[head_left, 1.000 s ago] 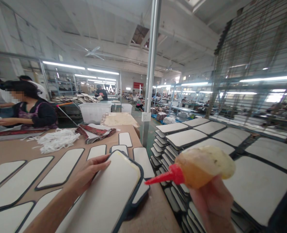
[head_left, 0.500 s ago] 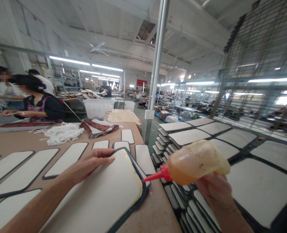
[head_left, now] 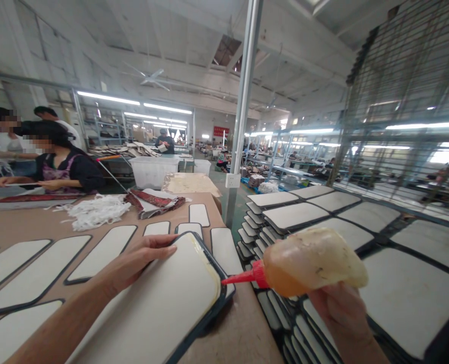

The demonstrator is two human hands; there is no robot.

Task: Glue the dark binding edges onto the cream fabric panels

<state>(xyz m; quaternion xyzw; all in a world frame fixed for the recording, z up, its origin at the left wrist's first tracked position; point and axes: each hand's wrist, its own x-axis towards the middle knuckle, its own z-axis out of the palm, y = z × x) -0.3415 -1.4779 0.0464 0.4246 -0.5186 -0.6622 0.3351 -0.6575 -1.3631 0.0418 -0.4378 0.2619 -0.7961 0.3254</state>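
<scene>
My left hand point(head_left: 148, 255) grips the upper left edge of a white panel with rounded corners and a dark rim point(head_left: 152, 308), thumb on top and fingers under the edge. The panel is held tilted above the brown table point(head_left: 243, 328). A yellowish line of glue point(head_left: 213, 278) runs along its far edge and around the corner. In my right hand point(head_left: 340, 308) is a soft, clear glue bottle point(head_left: 311, 260), part filled with amber liquid and lying nearly level. Its red nozzle point(head_left: 243, 277) points left, with the tip at the panel's dark rim.
Several similar panels point(head_left: 38, 270) lie across the table at left, with white strips point(head_left: 95, 211) and patterned fabric point(head_left: 154, 202) behind. Stacked panels point(head_left: 410, 293) fill the right side. A metal post point(head_left: 243, 101) stands ahead. Co-workers point(head_left: 61, 162) work at far left.
The panel's far right corner has shifted slightly, and the panel edge beneath it now shows less. The bottle has moved a little right and down, its nozzle tip staying at the rim.
</scene>
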